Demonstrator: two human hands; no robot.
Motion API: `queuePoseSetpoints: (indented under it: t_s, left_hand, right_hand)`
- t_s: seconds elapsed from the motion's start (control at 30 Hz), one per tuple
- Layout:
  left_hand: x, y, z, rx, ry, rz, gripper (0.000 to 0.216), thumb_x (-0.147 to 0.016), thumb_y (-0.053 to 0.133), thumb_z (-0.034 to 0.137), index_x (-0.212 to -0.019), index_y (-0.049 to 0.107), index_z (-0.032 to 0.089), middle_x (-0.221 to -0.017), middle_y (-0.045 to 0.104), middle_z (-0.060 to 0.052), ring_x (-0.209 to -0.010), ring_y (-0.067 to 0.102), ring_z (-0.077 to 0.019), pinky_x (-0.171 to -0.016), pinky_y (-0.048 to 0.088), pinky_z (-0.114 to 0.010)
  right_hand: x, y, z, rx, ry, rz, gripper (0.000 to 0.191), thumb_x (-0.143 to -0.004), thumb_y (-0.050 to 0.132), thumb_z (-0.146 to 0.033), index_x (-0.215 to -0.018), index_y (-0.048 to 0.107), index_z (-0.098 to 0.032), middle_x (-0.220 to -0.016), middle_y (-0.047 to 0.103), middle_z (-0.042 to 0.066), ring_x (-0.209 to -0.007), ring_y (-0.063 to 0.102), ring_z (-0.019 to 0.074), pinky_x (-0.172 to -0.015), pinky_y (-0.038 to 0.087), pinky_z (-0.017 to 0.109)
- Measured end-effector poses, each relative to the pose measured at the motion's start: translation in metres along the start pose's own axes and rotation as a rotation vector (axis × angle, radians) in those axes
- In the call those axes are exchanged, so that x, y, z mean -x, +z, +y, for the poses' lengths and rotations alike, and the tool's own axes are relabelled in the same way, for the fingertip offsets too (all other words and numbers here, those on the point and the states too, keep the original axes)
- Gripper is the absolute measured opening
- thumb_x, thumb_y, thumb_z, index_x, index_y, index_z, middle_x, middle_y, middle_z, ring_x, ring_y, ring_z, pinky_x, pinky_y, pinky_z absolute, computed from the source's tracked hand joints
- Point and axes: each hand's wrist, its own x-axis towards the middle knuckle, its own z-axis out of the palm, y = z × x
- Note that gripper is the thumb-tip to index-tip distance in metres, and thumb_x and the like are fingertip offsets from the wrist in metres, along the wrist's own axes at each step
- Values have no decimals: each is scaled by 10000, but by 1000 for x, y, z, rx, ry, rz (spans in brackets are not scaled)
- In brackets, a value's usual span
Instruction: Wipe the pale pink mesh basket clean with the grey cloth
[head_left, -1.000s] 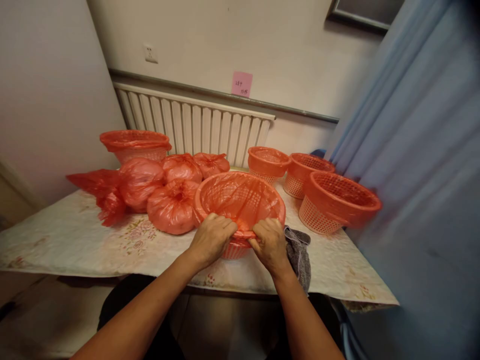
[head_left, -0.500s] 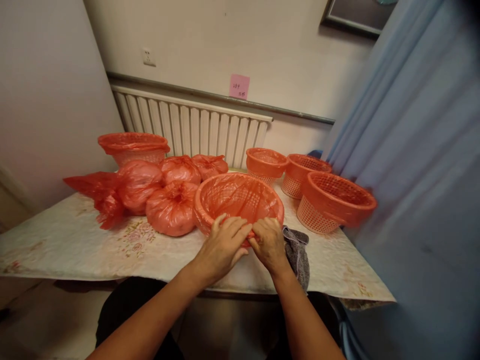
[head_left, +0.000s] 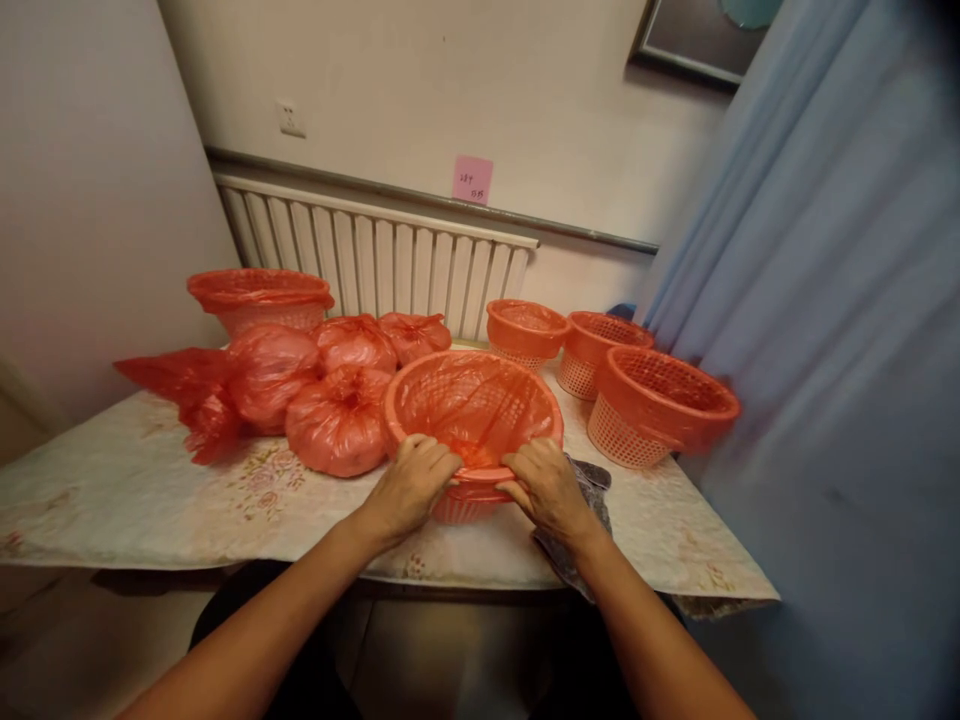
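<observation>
An orange mesh basket (head_left: 472, 400) lined with a thin red plastic bag (head_left: 480, 420) sits at the table's near edge. My left hand (head_left: 409, 485) and my right hand (head_left: 547, 485) both grip the near rim, fingers curled over the bag's edge where it folds over the rim. The basket is tilted slightly toward me. A grey cloth (head_left: 581, 500) lies under my right wrist.
Several tied red bags (head_left: 337, 420) lie left of the basket, with a bag-lined basket (head_left: 259, 295) behind them. Three orange baskets (head_left: 660, 405) stand at the right, close to a blue curtain (head_left: 825, 330). A radiator (head_left: 375, 255) runs along the wall behind the table (head_left: 150, 490).
My left hand went from gripping the rim, to lying flat over it next to the right, and now both hands grip the rim apart. The view shifted slightly.
</observation>
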Motion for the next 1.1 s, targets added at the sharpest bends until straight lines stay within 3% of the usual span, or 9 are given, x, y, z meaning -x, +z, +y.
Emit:
queuePoseSetpoints:
  t_s: [0.23,0.33,0.43,0.53,0.63,0.77,0.97,1.1]
  left_hand:
    - [6,-17,-39,77,66,-75,231,-969,342,166,-890,558,185,-812,540,-21,-807,462,-178,-847,406,-372]
    - [2,-25,-28,85,45,-44,193,-955,408,211,-1093,541,188,-992,587,-55,-976,495,-202,-982,360,-449]
    - [-5,-24,-4,92,42,-34,324,-938,477,265,-1253,460,188,-1159,584,-90,-1129,472,-228,-1052,288,-491]
    - [-11,-11,15,72,-8,-35,281,-946,465,282,-1197,500,159,-981,626,-71,-947,538,-217,-918,388,-425]
    - [-13,0,18,16,-46,-31,223,-965,415,260,-1097,547,139,-826,602,-42,-806,524,-206,-792,397,-370]
    - [-12,0,8,-38,5,-49,236,-979,354,211,-967,583,155,-798,583,-36,-766,490,-199,-770,371,-362]
    - [-4,-9,-28,23,74,-79,225,-974,356,180,-939,579,182,-794,545,-15,-784,462,-181,-804,375,-348]
    - [-4,-18,-34,76,68,-107,187,-962,412,258,-936,579,180,-810,540,-21,-808,457,-189,-816,386,-360]
  right_hand:
    - [2,1,7,25,34,61,174,-925,487,-272,-803,578,-190,-756,547,37,-772,436,197,-729,318,331]
    - [-3,7,-10,98,105,97,209,-921,490,-260,-732,549,-192,-732,532,33,-747,420,194,-710,294,330]
    - [-13,13,-32,175,160,99,214,-917,506,-282,-725,539,-196,-733,538,36,-746,419,198,-702,270,340]
    - [-22,17,-50,205,188,110,208,-921,506,-293,-741,545,-197,-727,542,39,-742,423,201,-686,254,348]
    - [-25,16,-55,212,166,95,196,-927,498,-297,-766,552,-199,-730,548,39,-737,428,201,-679,248,350]
    - [-21,9,-39,204,105,25,198,-934,492,-306,-777,549,-199,-752,562,36,-750,436,197,-692,259,341]
    - [-7,-2,6,94,41,-21,174,-912,539,-300,-782,555,-185,-767,566,29,-773,441,188,-729,298,315]
    - [-7,0,5,79,75,19,195,-920,517,-288,-757,552,-187,-758,560,29,-771,440,188,-729,301,317]
